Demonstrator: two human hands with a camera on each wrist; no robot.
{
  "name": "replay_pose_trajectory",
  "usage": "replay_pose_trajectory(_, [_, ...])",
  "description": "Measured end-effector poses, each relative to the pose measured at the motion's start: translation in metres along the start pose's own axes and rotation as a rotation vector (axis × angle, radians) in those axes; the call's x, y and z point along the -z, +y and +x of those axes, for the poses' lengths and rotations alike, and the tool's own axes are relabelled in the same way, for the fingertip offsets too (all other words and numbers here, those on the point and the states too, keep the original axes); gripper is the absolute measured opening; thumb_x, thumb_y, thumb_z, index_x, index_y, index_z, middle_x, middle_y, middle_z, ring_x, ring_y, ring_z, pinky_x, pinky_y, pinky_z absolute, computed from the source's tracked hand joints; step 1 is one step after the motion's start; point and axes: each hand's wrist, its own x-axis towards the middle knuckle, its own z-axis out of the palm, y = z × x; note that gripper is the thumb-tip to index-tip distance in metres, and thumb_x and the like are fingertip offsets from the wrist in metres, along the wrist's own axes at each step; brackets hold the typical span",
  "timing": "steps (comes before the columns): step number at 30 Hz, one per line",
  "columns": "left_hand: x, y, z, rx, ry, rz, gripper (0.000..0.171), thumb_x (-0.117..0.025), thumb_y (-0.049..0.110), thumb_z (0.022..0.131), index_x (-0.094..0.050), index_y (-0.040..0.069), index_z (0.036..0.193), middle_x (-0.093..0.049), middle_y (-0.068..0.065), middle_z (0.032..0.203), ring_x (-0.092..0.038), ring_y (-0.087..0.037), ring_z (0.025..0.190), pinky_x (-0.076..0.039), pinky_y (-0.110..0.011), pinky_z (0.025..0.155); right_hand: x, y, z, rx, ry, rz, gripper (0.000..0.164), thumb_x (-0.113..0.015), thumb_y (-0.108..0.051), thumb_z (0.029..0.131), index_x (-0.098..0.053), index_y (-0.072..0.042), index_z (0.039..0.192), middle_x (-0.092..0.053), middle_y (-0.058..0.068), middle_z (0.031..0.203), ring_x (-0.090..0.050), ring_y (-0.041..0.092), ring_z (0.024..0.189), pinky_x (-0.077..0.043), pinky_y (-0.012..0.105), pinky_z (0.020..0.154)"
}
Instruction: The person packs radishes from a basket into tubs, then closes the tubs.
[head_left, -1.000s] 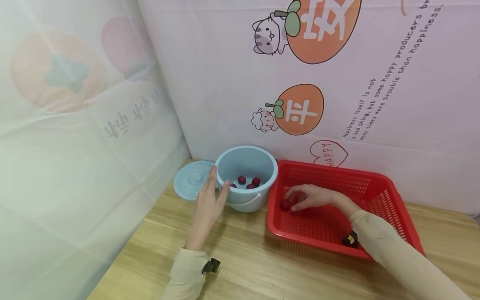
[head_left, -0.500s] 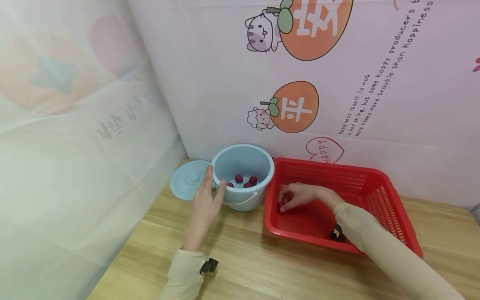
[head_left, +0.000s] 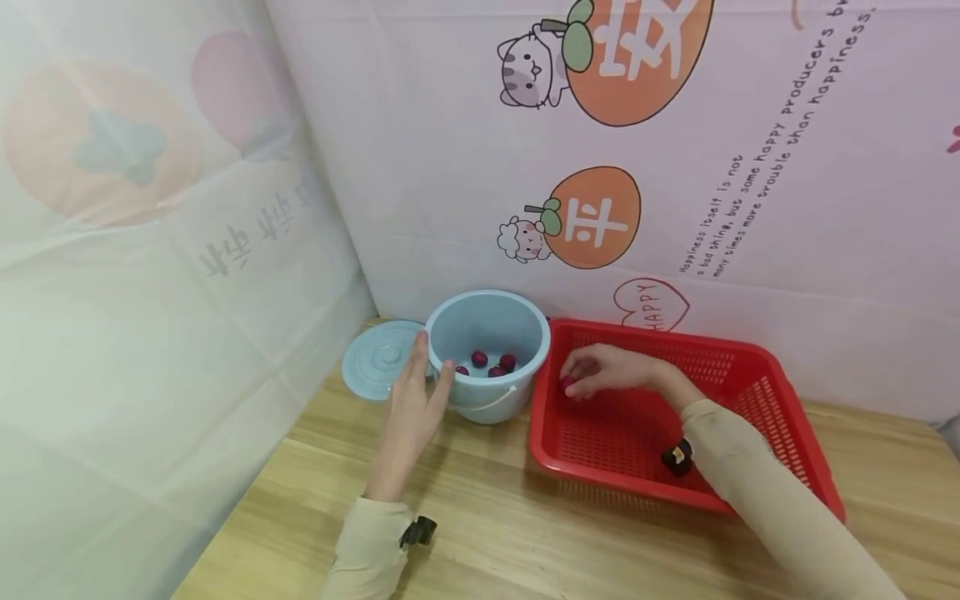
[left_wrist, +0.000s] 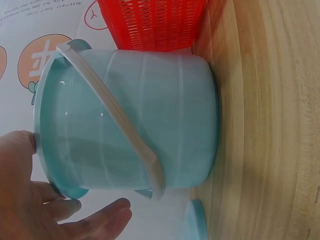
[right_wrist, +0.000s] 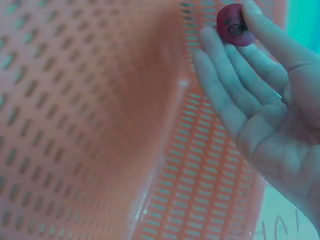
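Note:
In the right wrist view, my right hand (right_wrist: 265,95) pinches a small dark-red plum (right_wrist: 232,25) between thumb and fingertips. The head view has that hand inside the red basket (head_left: 630,497), near its left wall and above its floor. Beside the basket stands a light-blue bucket (head_left: 491,410), upright, with several dark-red plums (head_left: 479,359) at its bottom. My left hand (head_left: 411,408) is at the bucket's left side, fingers extended. In the left wrist view, its thumb touches the rim and its other fingers (left_wrist: 107,220) lie along the side, holding nothing else.
A light-blue lid (head_left: 378,360) lies on the wooden table (head_left: 480,517), left of the bucket. The bucket's pale handle (left_wrist: 112,107) hangs down its front. A printed cloth (head_left: 442,167) rises behind, and another cloth sheet (head_left: 172,333) hangs on the left.
My right hand has closed its thumb and fingers on the plum at the basket's left end, then lifted it off the floor. My left hand stays at the bucket.

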Motion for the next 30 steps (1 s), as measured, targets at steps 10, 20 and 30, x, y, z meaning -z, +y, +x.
replay_pose_trajectory(10, [0.001, 0.002, 0.000, 0.012, -0.004, -0.001, 0.082, -0.040, 0.066, 0.108, -0.016, 0.020, 0.171, -0.022, -0.006, 0.174, -0.031, -0.033, 0.155, -0.033, -0.053, 0.123, 0.028, -0.011, -0.020, 0.031, 0.231, 0.367, 0.041, -0.076, -0.018, 0.100, -0.063, -0.003, 0.135, -0.064, 0.024, 0.133, -0.066, 0.046, 0.124, -0.048, 0.062, 0.107])
replay_pose_trajectory(20, [0.000, 0.001, -0.001, -0.012, 0.003, 0.001, 0.083, -0.039, 0.065, 0.108, -0.020, 0.014, 0.170, -0.023, -0.008, 0.174, -0.031, -0.034, 0.155, -0.034, -0.054, 0.122, 0.026, -0.023, -0.017, 0.107, 0.332, 0.604, 0.038, -0.068, -0.013, 0.105, -0.061, -0.007, 0.141, -0.060, 0.024, 0.143, -0.067, 0.035, 0.125, -0.045, 0.054, 0.111])
replay_pose_trajectory(30, [0.000, 0.001, -0.002, 0.000, 0.000, -0.005, 0.084, -0.039, 0.067, 0.107, -0.019, 0.017, 0.171, -0.023, -0.006, 0.174, -0.030, -0.032, 0.156, -0.032, -0.052, 0.123, 0.015, -0.051, 0.002, 0.172, 0.339, 0.735, 0.030, -0.064, -0.010, 0.106, -0.065, -0.008, 0.136, -0.065, 0.016, 0.137, -0.067, 0.033, 0.125, -0.043, 0.052, 0.114])
